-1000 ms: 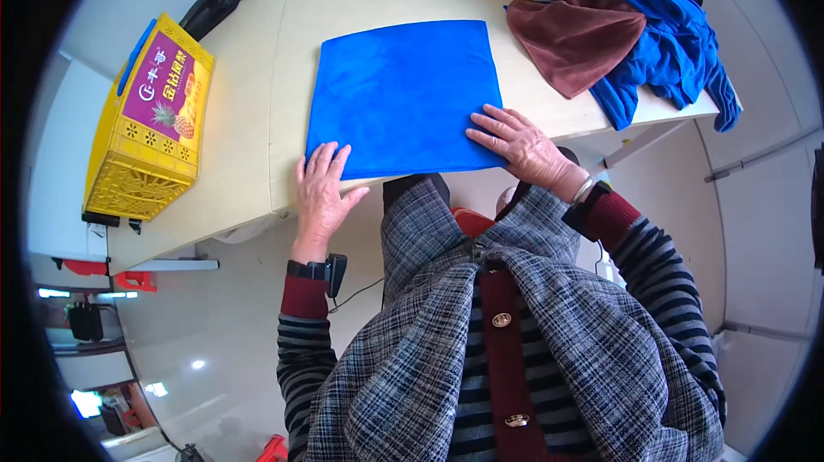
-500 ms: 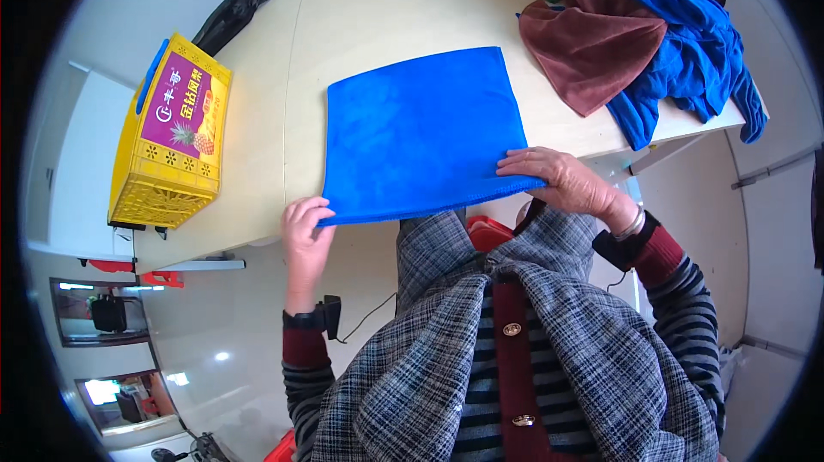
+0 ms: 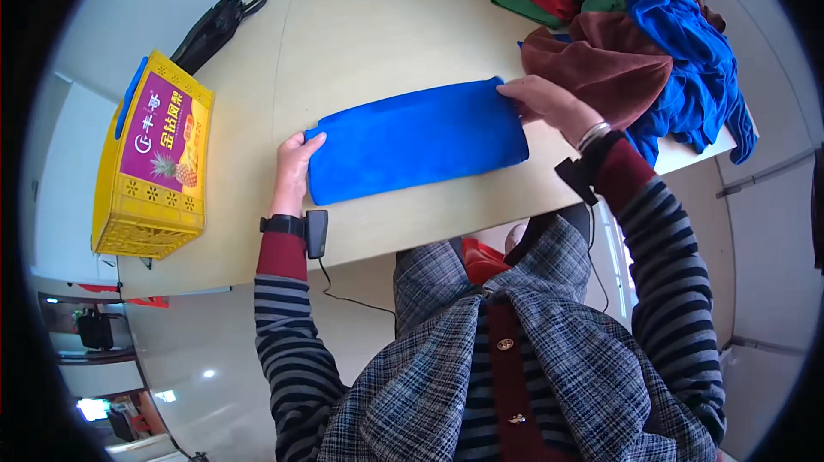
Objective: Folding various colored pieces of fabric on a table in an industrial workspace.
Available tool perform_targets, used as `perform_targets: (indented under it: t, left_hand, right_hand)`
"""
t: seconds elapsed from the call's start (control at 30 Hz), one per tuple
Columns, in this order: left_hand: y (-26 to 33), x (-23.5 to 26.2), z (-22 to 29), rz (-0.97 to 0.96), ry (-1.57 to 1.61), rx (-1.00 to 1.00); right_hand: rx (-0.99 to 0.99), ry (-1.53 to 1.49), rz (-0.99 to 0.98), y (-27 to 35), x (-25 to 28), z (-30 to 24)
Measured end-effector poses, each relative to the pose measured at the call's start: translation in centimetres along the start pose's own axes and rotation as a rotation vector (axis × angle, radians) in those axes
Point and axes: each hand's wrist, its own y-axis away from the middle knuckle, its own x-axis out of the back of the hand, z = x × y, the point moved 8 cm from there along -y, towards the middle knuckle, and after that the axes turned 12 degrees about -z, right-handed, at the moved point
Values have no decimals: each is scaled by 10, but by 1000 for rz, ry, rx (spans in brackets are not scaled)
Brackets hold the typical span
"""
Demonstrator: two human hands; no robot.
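A blue cloth (image 3: 416, 143), folded into a long narrow rectangle, lies on the pale table in front of me, its right end tilted slightly farther away. My left hand (image 3: 296, 162) grips its left end near the far corner, thumb on top and the other fingers partly hidden. At the far right corner, my right hand (image 3: 549, 102) pinches the cloth's edge between thumb and fingers. Just beyond that hand lies a brown cloth (image 3: 601, 72), part of a loose heap.
Crumpled blue cloth (image 3: 691, 59), with red and green pieces, fills the table's far right. A yellow carton (image 3: 163, 157) with a purple panel stands on the left, a folded black umbrella (image 3: 215, 29) behind it. The pale table's (image 3: 386, 239) front edge runs before my lap.
Both hands have moved away from me, carrying the cloth's near edge over to its far edge. The cloth is now about half as deep and lies wholly on the table.
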Motion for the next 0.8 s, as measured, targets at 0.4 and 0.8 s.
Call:
perform_targets:
  t: [0.4,0.8]
  left_hand:
    - [-21,2,-13,79,-102,-85]
    - [13,-8,-4,80,-105,27]
  right_hand:
    - [-27,211,221,-7,-8,19]
    - [-35,122,400,42,-19,13]
